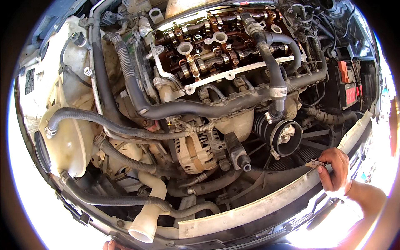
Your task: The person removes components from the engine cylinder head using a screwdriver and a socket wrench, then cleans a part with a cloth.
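Note:
My right hand (335, 171) is at the front right of the engine bay, over the pale front crossmember (258, 204). Its thumb and forefinger pinch a small flat metal piece (315, 163) with a rounded end; the exact kind is too small to make out. Only a few fingertips of my left hand (111, 245) show at the lower edge, by the car's front rim, and whatever they touch is out of the picture. Behind my right hand lies an open black intake hose (286, 137) with a crumpled pale wad (287, 134) inside its mouth.
The uncovered cylinder head (221, 46) shows its camshafts. Black coolant hoses (183, 110) cross in front of it. An alternator (195, 154) sits below. At left stands a yellowed plastic reservoir (66, 137), with a white filler neck (146, 223) near the front; a battery (348, 91) is at right.

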Demonstrator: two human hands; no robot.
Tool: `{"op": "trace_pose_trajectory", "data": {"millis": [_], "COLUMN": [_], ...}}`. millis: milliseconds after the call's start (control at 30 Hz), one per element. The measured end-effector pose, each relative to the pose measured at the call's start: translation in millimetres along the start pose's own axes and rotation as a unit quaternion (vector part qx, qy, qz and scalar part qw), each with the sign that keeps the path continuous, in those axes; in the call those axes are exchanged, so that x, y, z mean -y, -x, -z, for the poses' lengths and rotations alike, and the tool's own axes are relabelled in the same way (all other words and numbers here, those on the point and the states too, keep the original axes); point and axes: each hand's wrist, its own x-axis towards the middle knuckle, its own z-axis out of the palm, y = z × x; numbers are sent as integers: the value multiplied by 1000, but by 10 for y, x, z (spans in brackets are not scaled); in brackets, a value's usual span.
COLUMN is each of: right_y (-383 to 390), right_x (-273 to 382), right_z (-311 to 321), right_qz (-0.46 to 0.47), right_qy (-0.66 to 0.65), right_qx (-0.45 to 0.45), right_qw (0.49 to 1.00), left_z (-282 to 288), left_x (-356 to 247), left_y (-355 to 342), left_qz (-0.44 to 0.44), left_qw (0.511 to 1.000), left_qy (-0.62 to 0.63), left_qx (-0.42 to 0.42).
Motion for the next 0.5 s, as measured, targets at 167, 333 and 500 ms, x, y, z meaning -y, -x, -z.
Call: {"op": "trace_pose_trajectory", "data": {"millis": [167,333,500], "right_y": [-34,-48,-40], "right_x": [-9,-34,-48], "right_z": [-22,-38,-52], "right_qz": [-4,11,16], "right_qy": [-16,-21,-16], "right_qx": [-3,-14,-6], "right_qw": [1000,1000,1000], "left_z": [7,8,11], "left_x": [-5,10,19], "left_y": [-8,5,40], "left_qz": [-10,-17,-1], "left_qw": [1000,1000,1000], "left_qy": [4,-3,5], "left_qx": [7,3,7]}}
